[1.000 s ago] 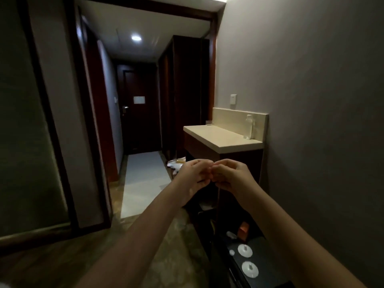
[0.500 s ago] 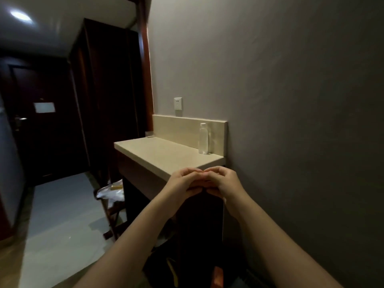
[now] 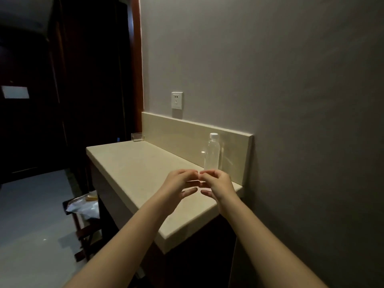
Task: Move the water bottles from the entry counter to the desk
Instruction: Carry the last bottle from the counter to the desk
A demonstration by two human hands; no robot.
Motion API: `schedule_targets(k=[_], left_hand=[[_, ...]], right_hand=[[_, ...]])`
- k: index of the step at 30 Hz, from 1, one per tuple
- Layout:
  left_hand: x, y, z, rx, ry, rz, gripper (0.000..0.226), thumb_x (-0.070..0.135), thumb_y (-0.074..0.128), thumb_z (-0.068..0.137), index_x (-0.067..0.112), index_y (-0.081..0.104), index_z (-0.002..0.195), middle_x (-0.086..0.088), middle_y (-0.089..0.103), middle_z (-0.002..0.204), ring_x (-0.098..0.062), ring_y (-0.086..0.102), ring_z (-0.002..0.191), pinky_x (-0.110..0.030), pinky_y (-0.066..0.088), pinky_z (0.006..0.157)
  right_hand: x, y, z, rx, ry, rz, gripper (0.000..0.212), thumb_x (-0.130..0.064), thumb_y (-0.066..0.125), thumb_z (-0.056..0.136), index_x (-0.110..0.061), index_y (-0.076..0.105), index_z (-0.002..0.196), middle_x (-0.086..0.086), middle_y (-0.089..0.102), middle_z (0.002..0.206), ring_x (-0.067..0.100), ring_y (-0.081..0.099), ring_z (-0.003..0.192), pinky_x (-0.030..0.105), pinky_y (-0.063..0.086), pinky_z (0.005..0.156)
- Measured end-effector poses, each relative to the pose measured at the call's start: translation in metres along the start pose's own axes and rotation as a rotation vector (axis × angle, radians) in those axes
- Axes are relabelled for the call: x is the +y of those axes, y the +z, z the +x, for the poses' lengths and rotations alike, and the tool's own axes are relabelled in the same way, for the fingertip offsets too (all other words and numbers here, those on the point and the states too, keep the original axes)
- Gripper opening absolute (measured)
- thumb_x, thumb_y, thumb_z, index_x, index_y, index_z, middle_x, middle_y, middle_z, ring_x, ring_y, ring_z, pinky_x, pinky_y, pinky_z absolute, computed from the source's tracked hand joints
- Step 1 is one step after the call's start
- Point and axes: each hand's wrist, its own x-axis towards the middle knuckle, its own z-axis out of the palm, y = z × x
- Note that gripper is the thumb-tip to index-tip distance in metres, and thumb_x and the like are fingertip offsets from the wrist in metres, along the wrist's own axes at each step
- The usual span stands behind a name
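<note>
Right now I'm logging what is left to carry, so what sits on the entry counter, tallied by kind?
Water bottle: 1
Small clear holder at the far end: 1
Total: 2
Both hands hover empty above the counter.

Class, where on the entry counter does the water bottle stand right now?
In the head view, the water bottle stands upright at the counter's right rear, against the backsplash, just beyond the right hand.

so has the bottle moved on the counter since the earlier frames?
No. The bottle stands upright against the backsplash near the counter's near end, as before; only the camera came closer.
</note>
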Motion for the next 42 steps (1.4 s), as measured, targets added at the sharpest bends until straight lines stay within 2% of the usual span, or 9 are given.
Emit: schedule_targets(k=[5,10,16,19,22,26,32,35,42], left_hand=[[-0.025,-0.031,0.107,0.029,0.033,0.1,0.014,0.002,0.054,0.087,0.015,0.058,0.088,-0.006,0.063,0.093,-0.015,0.061,0.086,-0.025,0.049,0.072],[-0.047,-0.033,0.212,-0.132,-0.035,0.19,0.027,0.004,0.058,0.085,0.015,0.051,0.109,-0.003,0.059,0.105,-0.015,0.056,0.093,-0.029,0.045,0.077],[-0.073,-0.01,0.294,-0.366,-0.053,0.331,0.043,-0.022,0.044,0.068,-0.006,0.052,0.107,-0.017,0.055,0.094,-0.022,0.052,0.084,-0.028,0.044,0.062],[-0.08,-0.014,0.309,-0.458,-0.019,0.343,0.043,-0.016,0.049,0.06,-0.01,0.052,0.102,-0.017,0.057,0.09,-0.023,0.054,0.083,-0.035,0.049,0.067],[-0.078,-0.015,0.305,-0.491,-0.017,0.299,0.045,-0.011,0.051,0.056,-0.008,0.051,0.101,-0.016,0.056,0.088,-0.023,0.055,0.082,-0.039,0.051,0.072],[-0.069,-0.011,0.291,-0.551,-0.044,0.196,0.05,0.0,0.045,0.04,0.008,0.054,0.088,-0.004,0.06,0.077,-0.009,0.059,0.068,-0.018,0.046,0.053],[-0.054,0.001,0.254,-0.668,-0.028,0.136,0.048,-0.006,0.05,0.044,0.012,0.053,0.088,-0.001,0.065,0.082,-0.004,0.063,0.068,-0.014,0.045,0.047],[-0.04,0.023,0.215,-0.754,-0.015,0.087,0.044,-0.011,0.049,0.053,0.014,0.053,0.089,-0.003,0.065,0.089,-0.01,0.062,0.077,-0.014,0.047,0.048],[-0.015,0.116,0.062,-1.039,0.028,-0.066,0.055,0.004,0.049,0.038,0.012,0.054,0.091,-0.013,0.065,0.101,-0.02,0.06,0.093,-0.024,0.049,0.063]], right_hand=[[0.022,-0.006,0.101,0.322,-0.033,-0.066,0.024,-0.012,0.064,0.083,-0.018,0.053,0.104,0.005,0.06,0.103,0.02,0.059,0.093,0.033,0.054,0.078],[0.046,-0.013,0.179,0.574,0.063,-0.156,0.038,-0.012,0.068,0.079,-0.024,0.045,0.106,0.001,0.052,0.107,0.017,0.052,0.092,0.026,0.042,0.067],[0.076,-0.002,0.23,0.78,0.141,-0.186,0.019,-0.006,0.063,0.078,-0.02,0.057,0.089,0.008,0.066,0.1,0.024,0.062,0.094,0.036,0.052,0.086],[0.078,0.001,0.232,0.812,0.118,-0.283,0.015,-0.013,0.061,0.079,-0.028,0.058,0.083,-0.002,0.065,0.09,0.017,0.061,0.088,0.026,0.047,0.074],[0.075,0.005,0.228,0.783,0.092,-0.306,0.016,-0.011,0.063,0.076,-0.023,0.06,0.086,0.0,0.067,0.09,0.016,0.061,0.085,0.023,0.046,0.069],[0.065,0.01,0.218,0.72,0.021,-0.271,0.03,-0.005,0.064,0.071,-0.021,0.062,0.096,0.0,0.07,0.095,0.015,0.064,0.09,0.023,0.051,0.077],[0.047,0.009,0.172,0.729,-0.015,-0.265,0.033,-0.005,0.064,0.071,-0.021,0.059,0.1,-0.003,0.067,0.095,0.011,0.062,0.088,0.023,0.049,0.076],[0.031,-0.001,0.126,0.789,-0.07,-0.243,0.028,-0.003,0.061,0.073,-0.015,0.059,0.098,0.001,0.065,0.094,0.013,0.061,0.088,0.022,0.049,0.073],[-0.006,-0.051,-0.049,1.067,-0.197,-0.198,0.025,-0.002,0.055,0.078,-0.023,0.056,0.09,-0.002,0.063,0.09,0.013,0.06,0.086,0.027,0.049,0.079]])
